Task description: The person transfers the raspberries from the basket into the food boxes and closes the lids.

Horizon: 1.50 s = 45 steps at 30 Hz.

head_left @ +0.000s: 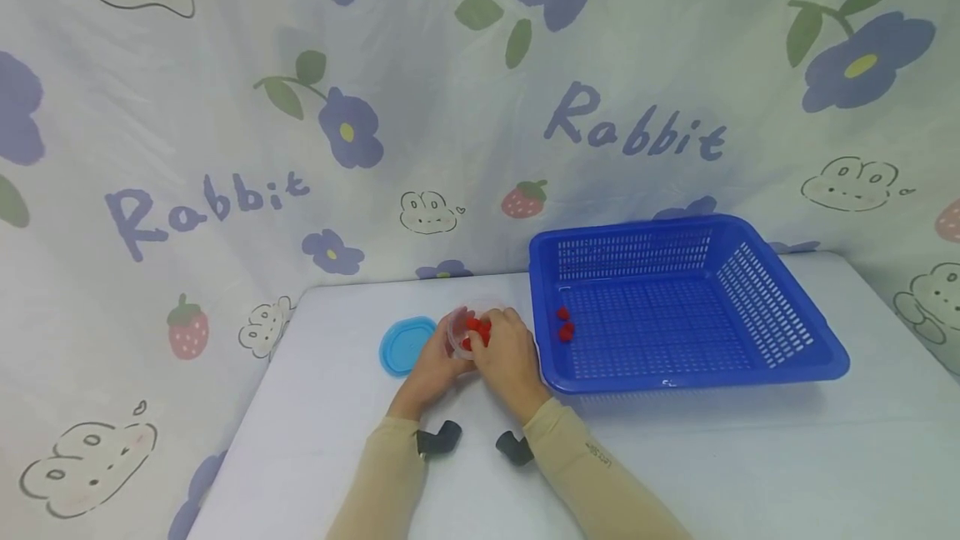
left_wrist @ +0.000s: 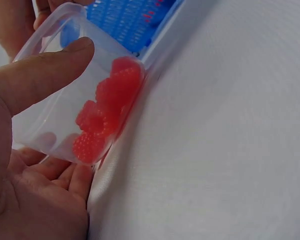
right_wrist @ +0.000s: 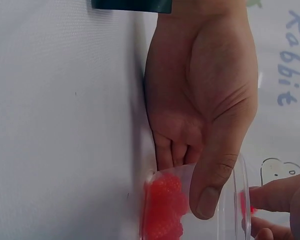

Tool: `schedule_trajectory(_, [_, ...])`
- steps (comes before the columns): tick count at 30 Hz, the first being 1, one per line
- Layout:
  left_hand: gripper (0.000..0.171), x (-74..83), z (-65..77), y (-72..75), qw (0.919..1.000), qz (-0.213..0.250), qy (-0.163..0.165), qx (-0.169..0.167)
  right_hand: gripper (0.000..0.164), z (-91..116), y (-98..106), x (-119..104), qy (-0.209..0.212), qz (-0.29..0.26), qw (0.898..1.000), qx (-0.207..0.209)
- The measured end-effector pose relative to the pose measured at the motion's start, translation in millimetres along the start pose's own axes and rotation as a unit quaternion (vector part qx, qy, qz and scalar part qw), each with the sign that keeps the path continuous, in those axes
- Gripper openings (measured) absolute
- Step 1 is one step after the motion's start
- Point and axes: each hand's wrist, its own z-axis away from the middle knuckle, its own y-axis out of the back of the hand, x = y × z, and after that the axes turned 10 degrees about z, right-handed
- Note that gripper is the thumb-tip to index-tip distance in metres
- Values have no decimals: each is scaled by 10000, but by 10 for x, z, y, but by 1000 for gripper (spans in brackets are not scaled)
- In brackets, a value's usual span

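In the head view my left hand (head_left: 435,361) holds a small clear plastic tub (head_left: 455,338), tilted on its side on the table. Its thumb (left_wrist: 50,70) lies along the tub's wall and the fingers curl beneath, in the left wrist view. Several red raspberries (left_wrist: 107,107) lie together along the tub's bottom. My right hand (head_left: 510,357) reaches in at the tub's mouth. A red raspberry (right_wrist: 246,204) shows between its fingertips at the rim in the right wrist view. A light blue lid (head_left: 407,345) lies left of the tub.
A large blue plastic basket (head_left: 686,383) stands close to the right of my hands, with 3 red raspberries (head_left: 566,325) near its left wall. Behind the white table (head_left: 322,407) hangs a printed rabbit-and-flower curtain (head_left: 450,107). Dark camera mounts (head_left: 442,438) jut from both wrists.
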Motion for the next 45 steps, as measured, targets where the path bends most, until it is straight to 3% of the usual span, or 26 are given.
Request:
schedule_trajectory(10, [84, 16, 7, 1, 9998, 116, -123, -52, 25, 42, 30, -24, 95, -123, 9998, -82])
schedule_trajectory(20, [81, 12, 17, 14, 9999, -140, 56, 53, 22, 98, 218, -155, 487, -395, 9979, -144])
schedule_trajectory(26, [82, 2, 9, 23, 9998, 76, -126, -102, 18, 71, 404, -204, 590, -433, 9972, -145])
schedule_trajectory(34, [87, 33, 16, 8, 9998, -173, 85, 8, 22, -25, 736, -151, 779, -333, 9964, -70])
schedule_trajectory(45, [93, 32, 21, -16, 9998, 132, 138, 11, 23, -149, 1067, 6, 892, -54, 9960, 3])
